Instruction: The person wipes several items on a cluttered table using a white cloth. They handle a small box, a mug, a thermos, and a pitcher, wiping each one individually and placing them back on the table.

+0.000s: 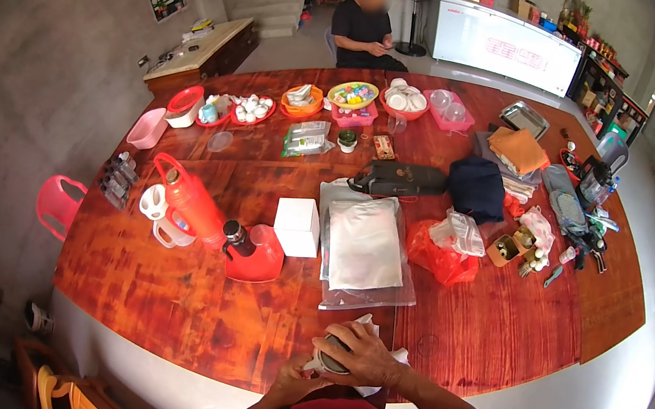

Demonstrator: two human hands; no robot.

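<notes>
Close to my body, at the table's near edge, both my hands are closed around a small pale mug (333,361) with a greyish round face. My left hand (292,382) grips its lower left side, by what looks like the handle. From above and the right, my right hand (365,357) wraps over it, its fingers covering much of the top. White cloth or tissue (400,355) sticks out beside and beyond the right hand; most of it is hidden. Just past my hands lies a clear plastic bag (367,248) with folded white material inside.
On the red-brown table (163,299) stand a red thermos (192,202), a dark flask (236,238), a white box (297,227) and a red plastic bag (441,258). Bowls and baskets (405,98) line the far side. A person (361,25) sits beyond.
</notes>
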